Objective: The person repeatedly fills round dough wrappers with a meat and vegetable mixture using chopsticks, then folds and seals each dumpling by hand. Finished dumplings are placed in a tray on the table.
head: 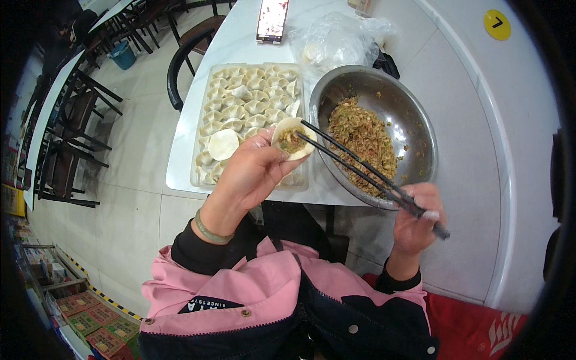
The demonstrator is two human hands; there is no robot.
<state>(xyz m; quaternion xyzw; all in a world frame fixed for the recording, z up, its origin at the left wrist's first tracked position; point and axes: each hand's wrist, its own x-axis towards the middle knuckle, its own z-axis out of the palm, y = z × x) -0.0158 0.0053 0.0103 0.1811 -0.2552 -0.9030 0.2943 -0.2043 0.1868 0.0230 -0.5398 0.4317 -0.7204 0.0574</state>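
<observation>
My left hand (254, 173) holds a round dumpling wrapper (310, 154) with minced filling (290, 140) in its middle. Dark chopsticks (360, 167) are gripped in my right hand (418, 220), their tips at that filling. Below the left hand lies a clear plastic tray (194, 173) with rows of folded dumplings (255, 107), and a flat wrapper (223, 145) rests on top of some of them. To the right of the tray stands a large steel bowl (416, 117) with a mound of minced filling (360, 139) on its left side.
A phone (272, 20) with a lit screen stands at the table's far side. A clear plastic bag (337, 42) lies behind the bowl, near a black object (387, 63). The wall (531, 135) borders the table on the right. A black chair (175, 67) stands at the table's left edge.
</observation>
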